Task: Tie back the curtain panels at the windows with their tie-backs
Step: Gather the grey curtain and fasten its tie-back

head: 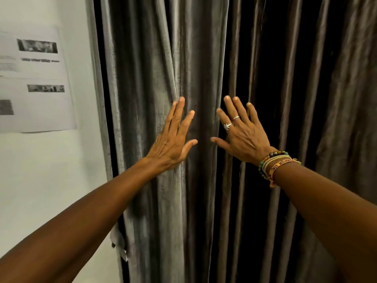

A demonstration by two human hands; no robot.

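A grey velvet curtain panel (142, 78) hangs in folds on the left, and a darker brown panel (295, 78) hangs to its right. Both reach past the bottom of the view. My left hand (173, 139) lies flat with straight fingers against the grey folds. My right hand (242, 133), wearing two rings and several bracelets at the wrist, is spread flat by the seam where the two panels meet. Neither hand holds anything. No tie-back shows in the view.
A white wall (51, 180) stands left of the curtains, with a printed paper sheet (34, 78) stuck on it. A small pale scrap (119, 244) hangs at the grey curtain's left edge low down.
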